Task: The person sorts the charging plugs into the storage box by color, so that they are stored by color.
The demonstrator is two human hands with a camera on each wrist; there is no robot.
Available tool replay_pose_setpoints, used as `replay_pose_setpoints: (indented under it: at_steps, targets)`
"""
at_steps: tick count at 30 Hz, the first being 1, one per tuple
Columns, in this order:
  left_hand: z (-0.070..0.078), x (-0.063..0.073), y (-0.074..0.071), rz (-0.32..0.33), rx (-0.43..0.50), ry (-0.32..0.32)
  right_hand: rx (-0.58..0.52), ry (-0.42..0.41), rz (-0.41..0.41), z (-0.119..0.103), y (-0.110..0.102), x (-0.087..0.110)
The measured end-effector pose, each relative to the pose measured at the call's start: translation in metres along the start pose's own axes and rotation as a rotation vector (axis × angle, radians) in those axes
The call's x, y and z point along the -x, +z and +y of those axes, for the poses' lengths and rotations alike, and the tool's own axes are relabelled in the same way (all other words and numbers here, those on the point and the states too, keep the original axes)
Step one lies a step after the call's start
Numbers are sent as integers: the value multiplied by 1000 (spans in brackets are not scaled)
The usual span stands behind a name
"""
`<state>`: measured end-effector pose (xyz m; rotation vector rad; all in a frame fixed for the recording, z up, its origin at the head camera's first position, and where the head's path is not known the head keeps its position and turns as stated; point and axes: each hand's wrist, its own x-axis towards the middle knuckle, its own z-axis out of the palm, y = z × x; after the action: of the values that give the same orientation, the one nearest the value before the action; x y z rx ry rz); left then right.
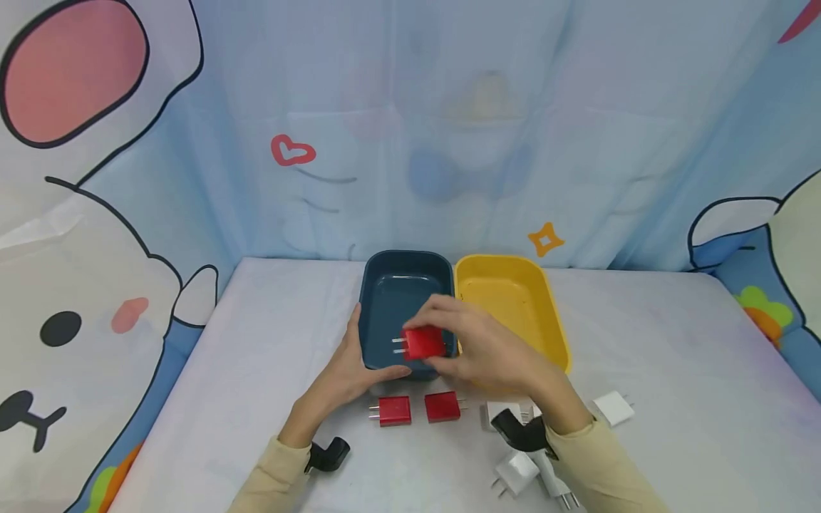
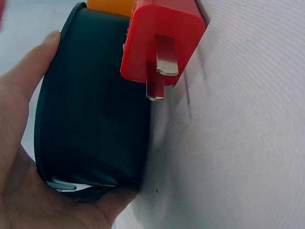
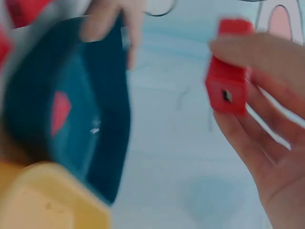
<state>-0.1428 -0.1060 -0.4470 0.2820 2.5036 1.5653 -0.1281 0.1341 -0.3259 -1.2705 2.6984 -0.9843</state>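
My right hand (image 1: 484, 349) pinches a red plug charger (image 1: 425, 342) between thumb and fingers, above the dark blue bin (image 1: 400, 292). The charger's two metal prongs point left. In the right wrist view the same red charger (image 3: 228, 88) shows a dark port on its end. My left hand (image 1: 343, 367) is spread about the bin's near left corner, fingers along the left side and thumb at the front. A red shape (image 3: 59, 112) shows inside the bin in the right wrist view. Two more red chargers, one left (image 1: 394, 411) and one right (image 1: 442, 406), lie in front of the bin.
A yellow bin (image 1: 559, 335) stands right beside the blue one, partly behind my right forearm. Several white chargers lie at the front right, among them one (image 1: 516, 470) below my right wrist and one (image 1: 613, 408) farther right. A printed curtain (image 1: 417, 142) hangs behind the table.
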Motion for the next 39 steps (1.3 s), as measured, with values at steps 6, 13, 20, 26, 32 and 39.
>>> replay_pose_setpoints:
  at_steps: [6, 13, 20, 26, 32, 39]
  targets:
    - [0, 0, -1, 4, 4, -17, 39, -2, 216, -2, 2, -38]
    - [0, 0, 1, 3, -28, -35, -11, 204, 187, 23, 36, -55]
    - [1, 1, 2, 5, -38, -50, -32, 360, 120, 42, 68, -57]
    - [1, 2, 1, 13, -62, -67, -33, 365, 90, 51, 87, -64]
    - [1, 2, 1, 7, -51, -50, -26, 397, 39, 56, 100, -66]
    - [1, 3, 1, 10, -50, -60, 0, 414, -1, 59, 106, -67]
